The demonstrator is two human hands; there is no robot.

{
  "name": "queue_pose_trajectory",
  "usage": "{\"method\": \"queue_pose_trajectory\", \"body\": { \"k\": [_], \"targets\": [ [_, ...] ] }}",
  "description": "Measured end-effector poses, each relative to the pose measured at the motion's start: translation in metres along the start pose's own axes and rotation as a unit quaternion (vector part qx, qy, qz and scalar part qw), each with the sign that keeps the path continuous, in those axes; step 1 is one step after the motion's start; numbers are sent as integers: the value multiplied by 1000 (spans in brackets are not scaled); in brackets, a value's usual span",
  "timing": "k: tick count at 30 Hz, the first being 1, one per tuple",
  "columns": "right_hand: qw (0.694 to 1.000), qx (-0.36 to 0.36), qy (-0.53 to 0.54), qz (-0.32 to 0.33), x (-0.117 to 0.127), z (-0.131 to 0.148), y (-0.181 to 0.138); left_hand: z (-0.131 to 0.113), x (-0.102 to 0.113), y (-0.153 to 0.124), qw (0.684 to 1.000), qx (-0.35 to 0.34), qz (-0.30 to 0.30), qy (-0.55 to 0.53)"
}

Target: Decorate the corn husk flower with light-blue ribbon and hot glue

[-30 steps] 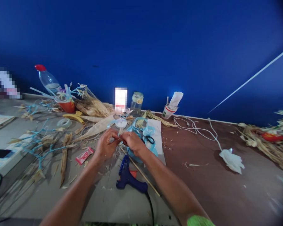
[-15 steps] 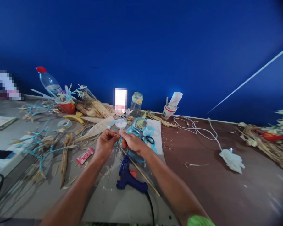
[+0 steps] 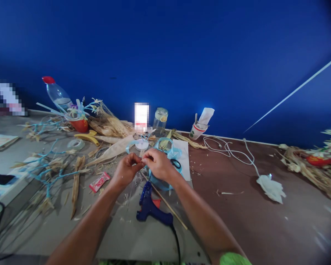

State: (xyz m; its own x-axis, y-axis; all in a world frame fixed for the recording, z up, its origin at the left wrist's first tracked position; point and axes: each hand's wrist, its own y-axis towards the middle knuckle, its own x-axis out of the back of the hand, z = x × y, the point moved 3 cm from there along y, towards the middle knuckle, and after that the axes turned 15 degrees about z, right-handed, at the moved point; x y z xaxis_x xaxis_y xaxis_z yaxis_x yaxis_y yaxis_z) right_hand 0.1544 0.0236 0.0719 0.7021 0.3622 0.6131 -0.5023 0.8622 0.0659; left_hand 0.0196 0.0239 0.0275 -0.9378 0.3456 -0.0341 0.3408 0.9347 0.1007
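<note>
My left hand point(image 3: 127, 169) and my right hand point(image 3: 157, 164) meet fingertip to fingertip over the middle of the table. Both are closed in a pinch; whatever sits between the fingers is too small and hidden to name. Right behind them lie light blue ribbon point(image 3: 173, 151) and dark-handled scissors point(image 3: 175, 164) on a white sheet point(image 3: 184, 147). A blue glue gun point(image 3: 151, 211) rests just below the hands, its nozzle pointing up toward them. Beside it a thin stick point(image 3: 171, 211) lies slantwise. A white round spool point(image 3: 141, 144) stands beyond the fingertips.
To the left are blue-wrapped branches point(image 3: 48, 176), a pink packet point(image 3: 99, 182), a tape roll point(image 3: 75, 144) and a power strip point(image 3: 16, 178). Dried husks point(image 3: 110, 123), a glass jar point(image 3: 160, 119) and a paper cup point(image 3: 197, 130) line the wall. A white cable point(image 3: 231, 152) runs right.
My right hand has turned, its fingers now bent into a pinch against the left fingertips. The left hand has shifted only slightly. The things on the table have stayed put.
</note>
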Motion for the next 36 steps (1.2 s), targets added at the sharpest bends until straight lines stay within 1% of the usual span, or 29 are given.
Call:
{"method": "queue_pose_trajectory", "body": {
  "k": [3,7,10,12,14,16,17,19,21,25,28,31,34,36],
  "targets": [
    [995,-21,97,25,-1,-10,3,0,3,0,999,-9,12,44],
    [986,-31,166,17,-7,-15,6,0,6,0,999,-6,11,41],
    [973,-43,226,22,-9,-14,5,-1,6,1,999,13,28,-25],
    [963,-42,266,28,-6,-13,4,-1,3,0,993,27,59,-96],
    [960,-28,279,29,1,-11,2,-2,1,-1,984,35,88,-154],
    [962,-11,268,44,6,-10,0,-1,0,-2,977,39,105,-183],
    [963,-2,262,64,7,-10,0,-1,-1,-2,975,43,109,-189],
    [964,16,244,105,5,-9,0,1,-2,-2,974,51,114,-190],
    [970,34,209,123,1,-9,0,2,-3,-1,974,62,121,-184],
    [989,28,103,99,-1,-7,1,3,-4,-1,974,80,129,-167],
    [997,21,20,68,2,-3,-1,3,-3,-1,977,77,124,-154],
    [998,31,-38,37,5,1,-2,5,0,-2,979,65,120,-150],
    [995,47,-88,31,3,3,-2,5,2,-2,981,57,116,-147],
    [990,46,-132,26,1,4,-3,3,1,-1,983,49,112,-138]
  ]
}}
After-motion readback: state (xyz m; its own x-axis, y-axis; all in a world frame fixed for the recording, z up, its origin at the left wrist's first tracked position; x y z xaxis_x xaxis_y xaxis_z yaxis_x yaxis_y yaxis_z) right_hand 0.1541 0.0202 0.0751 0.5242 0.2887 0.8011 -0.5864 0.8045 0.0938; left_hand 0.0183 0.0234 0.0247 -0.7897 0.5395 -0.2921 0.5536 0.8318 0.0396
